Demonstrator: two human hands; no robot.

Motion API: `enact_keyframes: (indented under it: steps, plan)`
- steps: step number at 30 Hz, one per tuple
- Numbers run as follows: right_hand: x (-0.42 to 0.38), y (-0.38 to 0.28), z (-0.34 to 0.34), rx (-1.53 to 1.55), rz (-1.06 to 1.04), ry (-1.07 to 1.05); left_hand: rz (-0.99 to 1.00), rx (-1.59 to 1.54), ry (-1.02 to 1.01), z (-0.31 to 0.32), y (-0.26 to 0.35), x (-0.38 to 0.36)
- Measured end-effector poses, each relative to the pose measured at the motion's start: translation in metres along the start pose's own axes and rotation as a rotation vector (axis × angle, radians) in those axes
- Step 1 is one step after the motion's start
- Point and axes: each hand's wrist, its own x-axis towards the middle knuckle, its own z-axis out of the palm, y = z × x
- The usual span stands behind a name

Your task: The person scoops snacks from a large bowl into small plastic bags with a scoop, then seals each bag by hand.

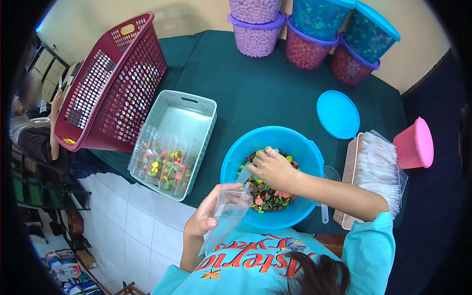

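From the head view: held in the left hand (202,216), a clear plastic bag (230,209), just beside the rim of a blue bowl (280,135), with upper end apparently open. Clamped around it, curled fingers and thumb. Looks thin, light, slippery and likely to crumple; best held loosely near the mouth, without pinching the opening flat.

In the bowl, a heap of small discs (268,200) in brown, green, yellow and coral. Seem light and firm, perhaps apt to chip under pressure; best taken from the top of the heap by the flat faces. Down among them, the right hand (275,169), fingers bent; cannot tell whether closed on anything. Near those fingertips, a pale strip (244,173), too unclear to name.

Beside the bowl, partly hidden under the right forearm, a pale-handled scoop (324,214): in the way of any sideways sweep. Beyond, a beige basket (348,172) of flat bags (378,172), a pink tub (410,145) and a blue lid (338,114). Left of the bowl on the green-covered bench (236,93), a pale tray (182,120) with filled bags (164,164), next to a tall maroon basket (132,49). Along the far edge, stacked tubs (309,49). Far left, another person (32,142).
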Motion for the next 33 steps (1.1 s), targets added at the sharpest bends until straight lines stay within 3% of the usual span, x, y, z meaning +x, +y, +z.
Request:
enact_keyframes:
  steps: [5, 6, 7, 9, 13, 17, 19, 20, 22, 27, 30, 32, 33]
  plan:
    - [-0.003, 0.018, 0.001, 0.369, 0.052, -0.325, -0.07, -0.069, -0.045, -0.003, -0.001, -0.005]
    - [0.004, 0.019, -0.02, 0.407, 0.047, -0.571, -0.076, -0.066, -0.048, -0.003, -0.001, -0.006]
    - [0.004, 0.017, -0.02, 0.406, 0.052, -0.568, -0.07, -0.081, -0.043, -0.001, -0.002, -0.007]
    - [0.002, 0.012, -0.021, 0.47, 0.002, -0.772, -0.069, -0.094, -0.045, -0.002, -0.004, -0.009]
    - [-0.005, 0.015, -0.029, 0.565, -0.006, -0.861, -0.05, -0.114, -0.048, -0.007, -0.009, -0.01]
    - [-0.02, 0.027, -0.039, 0.699, 0.128, -0.781, 0.008, -0.163, -0.101, -0.011, -0.016, -0.012]
    - [-0.028, 0.032, -0.034, 0.698, 0.194, -0.565, 0.0, -0.172, -0.11, -0.011, -0.015, -0.011]
    - [-0.033, 0.032, -0.029, 0.695, 0.191, -0.568, -0.003, -0.182, -0.111, -0.011, -0.015, -0.01]
    - [-0.039, 0.029, -0.02, 0.727, 0.21, -0.268, -0.015, -0.205, -0.138, -0.014, -0.015, -0.008]
    - [-0.038, 0.029, -0.034, 0.724, 0.195, -0.156, -0.028, -0.213, -0.105, -0.008, -0.002, -0.009]
    - [-0.045, 0.031, -0.057, 0.703, 0.197, -0.072, 0.196, -0.222, -0.144, -0.011, 0.017, -0.014]
    - [-0.053, 0.033, -0.081, 0.687, 0.197, -0.028, 0.531, -0.088, -0.378, -0.024, 0.043, -0.004]
    - [-0.058, 0.035, -0.094, 0.679, 0.247, 0.009, 0.735, -0.02, -0.281, -0.017, 0.056, -0.003]
